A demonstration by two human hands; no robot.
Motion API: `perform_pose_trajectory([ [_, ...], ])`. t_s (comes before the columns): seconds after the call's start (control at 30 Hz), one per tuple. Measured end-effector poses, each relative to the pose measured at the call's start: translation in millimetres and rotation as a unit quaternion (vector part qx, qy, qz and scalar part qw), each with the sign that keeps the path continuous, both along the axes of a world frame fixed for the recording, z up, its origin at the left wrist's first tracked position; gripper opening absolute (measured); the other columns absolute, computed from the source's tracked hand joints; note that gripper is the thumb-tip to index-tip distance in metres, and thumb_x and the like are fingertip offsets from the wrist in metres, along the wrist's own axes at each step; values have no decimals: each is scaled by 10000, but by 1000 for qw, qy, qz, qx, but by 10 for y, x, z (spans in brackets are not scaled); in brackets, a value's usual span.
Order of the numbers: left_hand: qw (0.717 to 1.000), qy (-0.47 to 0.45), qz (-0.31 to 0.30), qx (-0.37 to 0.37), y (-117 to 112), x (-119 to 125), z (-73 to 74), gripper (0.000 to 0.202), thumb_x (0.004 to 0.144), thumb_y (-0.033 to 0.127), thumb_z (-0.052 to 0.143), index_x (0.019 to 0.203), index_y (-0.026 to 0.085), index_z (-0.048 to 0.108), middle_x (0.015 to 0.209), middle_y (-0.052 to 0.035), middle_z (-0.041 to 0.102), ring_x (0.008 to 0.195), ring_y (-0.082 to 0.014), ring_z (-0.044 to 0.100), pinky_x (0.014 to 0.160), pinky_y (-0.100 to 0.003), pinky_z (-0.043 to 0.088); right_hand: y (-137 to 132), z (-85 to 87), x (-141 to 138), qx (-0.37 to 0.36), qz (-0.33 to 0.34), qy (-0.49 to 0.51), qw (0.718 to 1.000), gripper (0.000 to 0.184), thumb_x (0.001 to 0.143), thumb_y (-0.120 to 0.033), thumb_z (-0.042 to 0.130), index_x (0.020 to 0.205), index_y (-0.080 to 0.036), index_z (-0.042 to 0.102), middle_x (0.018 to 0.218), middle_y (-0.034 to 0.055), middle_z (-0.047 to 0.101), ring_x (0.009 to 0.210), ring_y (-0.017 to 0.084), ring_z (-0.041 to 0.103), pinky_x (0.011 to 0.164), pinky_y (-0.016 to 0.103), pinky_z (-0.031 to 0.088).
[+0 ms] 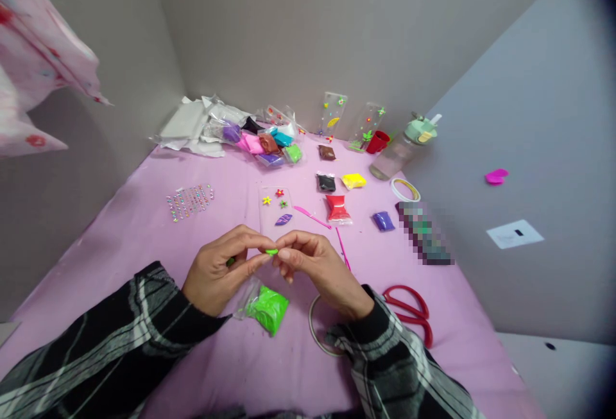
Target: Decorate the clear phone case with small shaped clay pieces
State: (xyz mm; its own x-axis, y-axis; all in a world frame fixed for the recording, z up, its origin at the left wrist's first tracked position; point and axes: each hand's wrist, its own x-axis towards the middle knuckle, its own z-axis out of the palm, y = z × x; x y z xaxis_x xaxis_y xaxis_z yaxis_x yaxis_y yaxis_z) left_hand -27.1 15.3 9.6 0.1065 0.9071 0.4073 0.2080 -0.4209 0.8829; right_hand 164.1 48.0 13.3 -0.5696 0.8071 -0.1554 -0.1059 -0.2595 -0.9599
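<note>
Between the fingertips of both hands is a small piece of bright green modelling clay (pixel 272 252). My left hand (pixel 219 269) pinches it from the left with thumb and forefinger, and my right hand (pixel 315 265) pinches it from the right. Just below them lies an opened packet of green clay (pixel 270 310). Beyond my fingers is a clear phone case (pixel 266 213), decorated with small flowers and a purple striped leaf (pixel 283 219). Next to the case are a pink modelling tool (pixel 310 215) and a second thin pink tool (pixel 342 246).
Red-handled scissors (pixel 409 303) and a tape roll (pixel 315 335) lie near my right forearm. Clay packets, including a red one (pixel 337 207), sit beyond. A water bottle (pixel 397 153) leans at the back right; a rhinestone sheet (pixel 190 202) lies left. Bagged clay (pixel 269 143) is piled behind.
</note>
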Motion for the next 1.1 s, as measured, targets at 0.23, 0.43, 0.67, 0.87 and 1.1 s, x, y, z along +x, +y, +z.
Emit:
perform_pose_trajectory([
  [0.23, 1000, 12, -1, -27, -6, 10, -12, 92, 845, 191, 686, 912, 210, 746, 790, -28, 694, 551, -117, 498, 526, -255, 384, -16, 14, -11, 27, -3, -11, 1000, 217, 850, -389, 724, 829, -176, 691, 676, -27, 630, 580, 78, 544, 592, 214, 443],
  [0.43, 995, 40, 47, -82, -24, -22, 7, 211, 944, 295, 525, 762, 205, 581, 699, 27, 509, 619, -135, 467, 605, -265, 376, 16, 10, -7, 28, -61, -6, 998, 299, 892, -451, 656, 798, -170, 692, 712, -5, 654, 579, 75, 557, 567, 203, 444],
  [0.67, 983, 8, 51, -175, 9, -56, 32, 358, 951, 388, 479, 646, 211, 539, 604, 34, 498, 575, -144, 452, 577, -267, 362, 46, -10, 6, 9, -119, 0, 993, 327, 881, -476, 658, 765, -172, 686, 669, -8, 639, 540, 71, 533, 527, 200, 410],
  [0.87, 984, -12, 48, -173, 52, -55, -28, 147, 842, 352, 669, 877, 209, 673, 688, 31, 545, 628, -144, 462, 596, -260, 350, 37, 5, -5, 29, -109, -6, 994, 317, 881, -473, 657, 784, -174, 696, 686, -6, 643, 543, 73, 530, 532, 205, 417],
  [1.1, 987, -14, 22, -157, 50, -64, -23, 149, 860, 337, 652, 790, 205, 651, 724, 20, 565, 673, -144, 484, 632, -269, 355, 25, -3, -7, 49, -89, -12, 995, 266, 908, -422, 638, 808, -181, 690, 699, -14, 636, 554, 69, 526, 554, 206, 422],
])
